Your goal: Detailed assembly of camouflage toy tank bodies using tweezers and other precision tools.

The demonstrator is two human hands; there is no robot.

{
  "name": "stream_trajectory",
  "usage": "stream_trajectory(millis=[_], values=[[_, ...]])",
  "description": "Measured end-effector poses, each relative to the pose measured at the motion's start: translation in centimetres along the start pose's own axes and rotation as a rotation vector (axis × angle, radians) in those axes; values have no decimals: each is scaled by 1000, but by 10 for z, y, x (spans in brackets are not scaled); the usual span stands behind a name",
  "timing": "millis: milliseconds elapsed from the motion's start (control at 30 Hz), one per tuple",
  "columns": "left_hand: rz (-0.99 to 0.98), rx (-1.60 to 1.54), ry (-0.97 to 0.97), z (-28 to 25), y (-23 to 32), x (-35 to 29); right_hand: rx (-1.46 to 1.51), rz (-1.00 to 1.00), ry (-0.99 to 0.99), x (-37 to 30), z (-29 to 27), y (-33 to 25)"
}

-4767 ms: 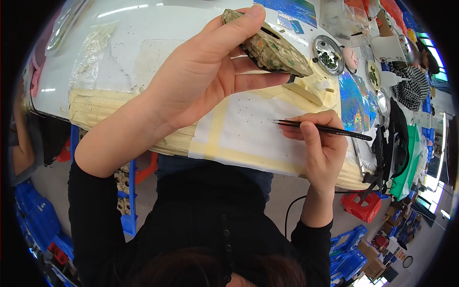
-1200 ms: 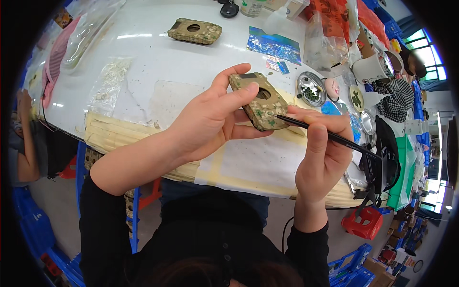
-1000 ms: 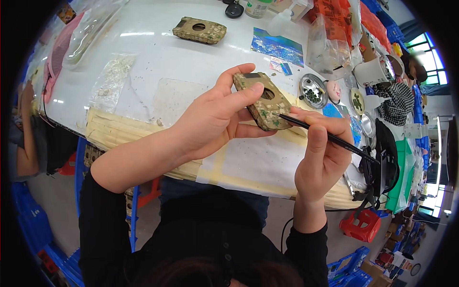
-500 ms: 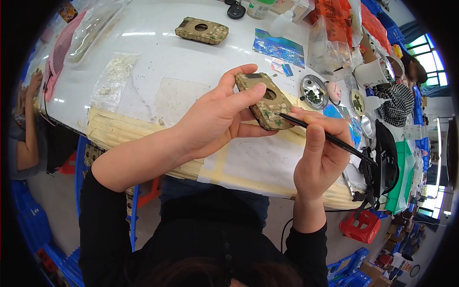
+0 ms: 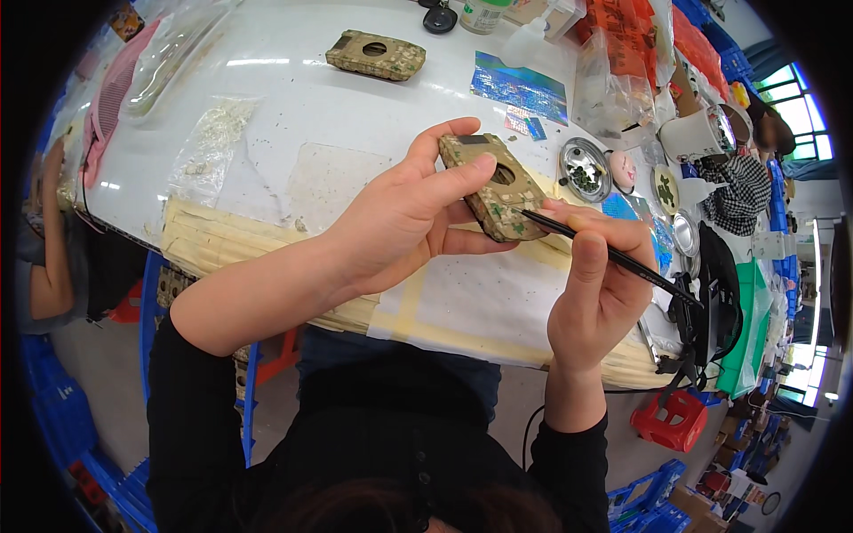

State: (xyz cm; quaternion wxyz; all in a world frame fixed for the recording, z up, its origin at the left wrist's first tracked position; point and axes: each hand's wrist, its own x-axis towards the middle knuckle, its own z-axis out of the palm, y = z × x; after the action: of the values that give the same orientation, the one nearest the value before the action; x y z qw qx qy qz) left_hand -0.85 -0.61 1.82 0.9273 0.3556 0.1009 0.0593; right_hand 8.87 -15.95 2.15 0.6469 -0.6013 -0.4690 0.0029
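A camouflage-patterned model tank hull (image 5: 508,197) with a round opening in its top is tilted above the table. My left hand (image 5: 404,209) grips it, thumb on top and fingers along the side and beneath. Pinched in my right hand (image 5: 602,289) are slim black tweezers (image 5: 626,260), their tip meeting the hull's top near its right end. Whether the tip holds anything is too small to tell. A second, similar tank hull (image 5: 376,56) rests on the table farther away.
A round metal dish (image 5: 585,169) with small dark green bits stands to the right, near a pink rounded object (image 5: 624,171). Blue shiny sheets (image 5: 518,86) lie beyond. White paper (image 5: 462,311) covers the near edge. A black bag (image 5: 715,306) and green tray (image 5: 748,329) sit at right. Another person's arm (image 5: 53,240) shows at far left.
The tweezers' tip has shifted very slightly to the right on the hull. The other person's arm at the far left has moved a little. My left hand keeps its hold.
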Motion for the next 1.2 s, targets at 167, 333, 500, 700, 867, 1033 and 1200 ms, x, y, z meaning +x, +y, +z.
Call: stream_trajectory(millis=[167,333,500,700,867,1033,1200], values=[[2,16,9,1,0,0,-8,-15,-1,0,0,0],[7,44,31,3,-1,-2,17,-18,5,0,2,1],[-1,66,33,4,2,-3,36,-22,-1,-1,3,1],[-11,18,20,1,3,-1,7,-17,-3,-2,3,1],[-10,37,42,2,3,-2,-11,-13,-10,-2,2,1],[-9,49,59,1,1,-1,-21,-31,-26,-3,3,1],[-14,85,73,3,-1,-2,-8,-31,-25,-4,2,1]])
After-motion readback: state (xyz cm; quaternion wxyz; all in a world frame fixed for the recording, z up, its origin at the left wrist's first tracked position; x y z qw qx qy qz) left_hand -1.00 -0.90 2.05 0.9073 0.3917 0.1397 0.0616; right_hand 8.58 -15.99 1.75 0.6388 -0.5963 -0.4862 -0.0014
